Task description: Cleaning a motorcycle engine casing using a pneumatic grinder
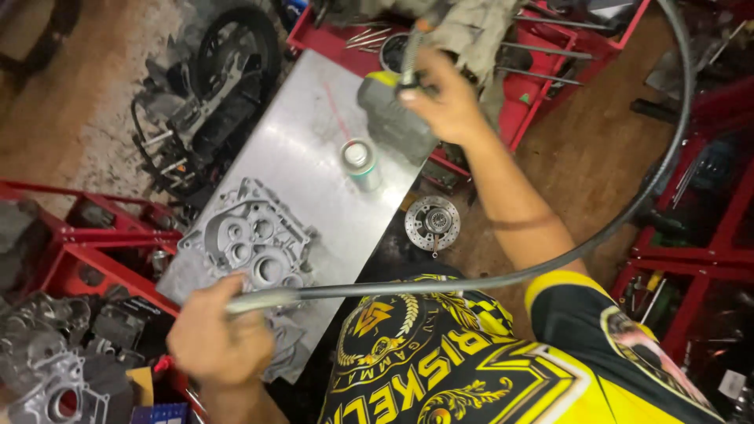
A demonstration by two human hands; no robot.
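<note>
Long grey cable (628,228) held at both ends, arcing wide off the person's right side and back up past the top of the view. Left hand (218,339) closed around the lower end with its metal ferrule, just above the engine case (253,250); right hand (444,96) closed on the upper end, raised over the far edge of the counter (302,153). Hands well apart. Cable looks light, springy, smooth-sheathed; it bows rather than kinks, so it likely wants to whip or swing if one end is let go. Best grip seems to be near the ends, on or beside the ferrules, where it is stiffest. Spray can (361,163) stands upright near the counter's right edge, close below the right hand, easy to knock. Brake disc (433,223) lies on the floor just off that edge. Red racks (691,259) crowd the right; the loop passes near them. Open room is mostly mid-counter and the floor to the right.
</note>
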